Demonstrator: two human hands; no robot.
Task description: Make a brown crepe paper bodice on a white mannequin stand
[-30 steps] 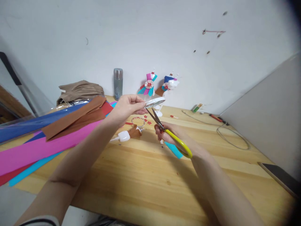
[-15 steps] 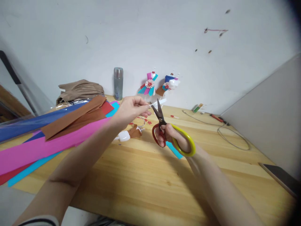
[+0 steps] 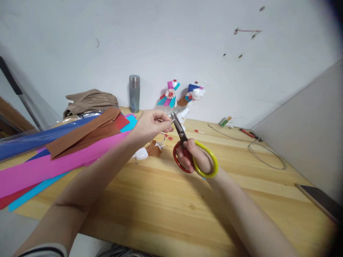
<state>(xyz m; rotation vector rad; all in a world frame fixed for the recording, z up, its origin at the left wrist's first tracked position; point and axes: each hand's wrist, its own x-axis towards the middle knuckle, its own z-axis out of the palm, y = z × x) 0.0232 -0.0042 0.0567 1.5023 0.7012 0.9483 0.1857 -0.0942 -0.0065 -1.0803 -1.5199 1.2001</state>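
My left hand (image 3: pixel 153 124) is closed in a pinch on a small white strip (image 3: pixel 173 120), mostly hidden by the fingertips. The scissors (image 3: pixel 180 132), with dark blades, one red handle loop and one yellow one, are in my right hand (image 3: pixel 197 152). Its thumb and fingers pass through the loops. The blades are nearly closed, with their tips at the strip just beside my left fingertips. White pieces (image 3: pixel 183 112) show on the table behind the blades. Below my left hand lie a white plastic piece (image 3: pixel 141 154) and a brown scrap (image 3: pixel 154 148).
Pink (image 3: pixel 64 162), brown, blue and red strips pile up at left, near a brown cloth (image 3: pixel 92 101). A flask (image 3: pixel 134 93) and two decorated figures (image 3: pixel 170 93) stand by the wall. Rightward lie a cable (image 3: pixel 264 157), a red-handled tool (image 3: pixel 247 133) and a dark flat device (image 3: pixel 318 201).
The scissor blades have come together from a wider gap. The longer white piece seen past the blades no longer sticks out from my left fingertips. My left hand has barely moved.
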